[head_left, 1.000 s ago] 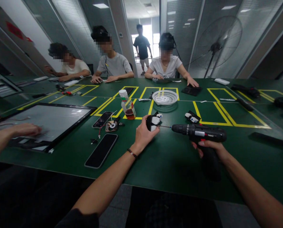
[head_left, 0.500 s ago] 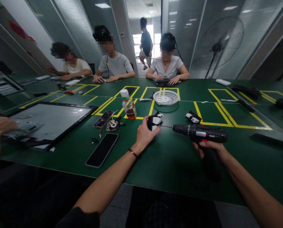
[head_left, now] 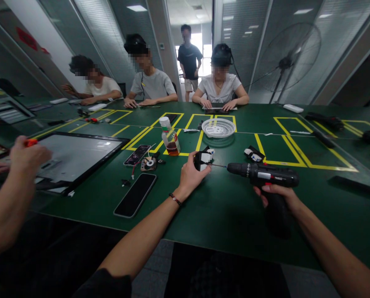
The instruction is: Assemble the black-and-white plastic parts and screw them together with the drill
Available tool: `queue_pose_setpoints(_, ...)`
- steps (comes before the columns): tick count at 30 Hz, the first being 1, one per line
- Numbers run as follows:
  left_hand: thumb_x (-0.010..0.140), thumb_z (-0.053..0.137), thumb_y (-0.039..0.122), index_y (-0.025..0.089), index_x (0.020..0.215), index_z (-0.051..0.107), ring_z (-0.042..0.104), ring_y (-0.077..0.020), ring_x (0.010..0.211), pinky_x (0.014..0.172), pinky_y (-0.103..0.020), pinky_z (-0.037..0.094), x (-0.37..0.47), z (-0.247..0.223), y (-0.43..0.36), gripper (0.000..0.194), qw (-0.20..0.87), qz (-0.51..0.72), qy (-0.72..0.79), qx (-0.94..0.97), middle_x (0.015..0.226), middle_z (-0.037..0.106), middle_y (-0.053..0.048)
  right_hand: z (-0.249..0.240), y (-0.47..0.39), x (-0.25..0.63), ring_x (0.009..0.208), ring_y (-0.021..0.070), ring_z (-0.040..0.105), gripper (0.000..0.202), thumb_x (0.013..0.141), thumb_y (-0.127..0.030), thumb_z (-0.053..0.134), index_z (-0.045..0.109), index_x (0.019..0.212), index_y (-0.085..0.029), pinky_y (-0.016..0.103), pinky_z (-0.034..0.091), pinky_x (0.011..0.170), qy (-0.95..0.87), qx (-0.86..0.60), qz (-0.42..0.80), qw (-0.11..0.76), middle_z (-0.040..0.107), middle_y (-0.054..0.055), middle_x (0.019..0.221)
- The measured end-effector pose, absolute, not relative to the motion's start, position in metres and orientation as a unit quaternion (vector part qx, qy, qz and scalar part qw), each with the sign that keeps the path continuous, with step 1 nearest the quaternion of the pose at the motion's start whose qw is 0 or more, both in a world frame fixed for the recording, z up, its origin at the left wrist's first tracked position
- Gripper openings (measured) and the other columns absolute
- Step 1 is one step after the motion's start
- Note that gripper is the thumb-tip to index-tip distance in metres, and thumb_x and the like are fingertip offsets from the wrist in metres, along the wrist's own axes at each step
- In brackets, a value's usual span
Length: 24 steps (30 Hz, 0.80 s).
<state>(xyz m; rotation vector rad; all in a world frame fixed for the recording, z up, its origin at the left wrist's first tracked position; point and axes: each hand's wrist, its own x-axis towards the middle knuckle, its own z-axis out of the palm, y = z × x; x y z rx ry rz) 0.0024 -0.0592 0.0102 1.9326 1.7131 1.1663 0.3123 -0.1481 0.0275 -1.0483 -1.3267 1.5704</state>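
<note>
My left hand is closed around a small black-and-white part, held just above the green table. My right hand grips the handle of a black cordless drill, a finger at its red trigger. The drill lies level and points left; its long thin bit reaches to the part by my left fingers. Whether the tip sits in a screw is too small to tell. Beyond the drill, a similar black-and-white piece rests on the table.
Left of my left hand are a phone, a second phone, a small motor-like part and a bottle. A white basket stands ahead. At left, a co-worker's hand is over a large panel. Several people sit opposite.
The co-worker's hand at left has moved right and up, with something orange in it. The person in the doorway has turned to face this way. My hands and the drill keep their pose.
</note>
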Motion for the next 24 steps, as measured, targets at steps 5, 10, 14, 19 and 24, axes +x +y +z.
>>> queue_pose_setpoints(5,0.078,0.073,0.046,0.025,0.135,0.048,0.067,-0.0274,0.099,0.084,-0.038,0.053,0.0020,0.0066,-0.0577,0.065,0.154,0.411,0.588,0.679,0.114,0.070,-0.008,0.0286,-0.1489,0.3123,0.052,0.0166,0.058,0.022,0.086,-0.033,0.060,0.071,0.085,-0.014,0.029,0.046,0.053,-0.535,-0.421,0.618,0.392,0.064,0.005,0.063)
queue_pose_setpoints(10,0.078,0.073,0.045,0.023,0.136,0.046,0.067,-0.0266,0.099,0.085,-0.037,0.053,0.0014,0.0050,-0.0567,0.067,0.163,0.414,0.583,0.680,0.114,0.070,-0.008,0.0288,-0.1486,0.3112,0.051,0.0158,0.057,0.023,0.085,-0.034,0.062,0.071,0.084,-0.013,0.028,0.047,0.051,-0.527,-0.420,0.622,0.399,0.064,0.005,0.063)
queue_pose_setpoints(14,0.078,0.074,0.044,0.023,0.136,0.046,0.067,-0.0272,0.103,0.090,-0.039,0.052,0.0014,0.0060,-0.0575,0.068,0.172,0.415,0.585,0.675,0.117,0.069,-0.010,0.0275,-0.1478,0.3099,0.050,0.0159,0.057,0.023,0.082,-0.035,0.064,0.071,0.082,-0.013,0.028,0.048,0.050,-0.529,-0.423,0.613,0.407,0.066,0.006,0.067)
queue_pose_setpoints(19,0.078,0.074,0.044,0.024,0.137,0.046,0.067,-0.0275,0.104,0.091,-0.039,0.052,0.0013,0.0053,-0.0576,0.068,0.172,0.419,0.585,0.673,0.118,0.069,-0.009,0.0289,-0.1494,0.3077,0.049,0.0159,0.056,0.021,0.081,-0.035,0.063,0.070,0.081,-0.015,0.029,0.048,0.049,-0.517,-0.427,0.619,0.409,0.065,0.005,0.065)
queue_pose_setpoints(24,0.077,0.075,0.044,0.024,0.136,0.047,0.067,-0.0275,0.103,0.090,-0.040,0.053,0.0006,0.0044,-0.0567,0.068,0.179,0.421,0.584,0.671,0.118,0.069,-0.009,0.0276,-0.1489,0.3085,0.050,0.0169,0.056,0.024,0.082,-0.037,0.062,0.071,0.082,-0.015,0.029,0.046,0.048,-0.519,-0.437,0.612,0.406,0.065,0.006,0.062)
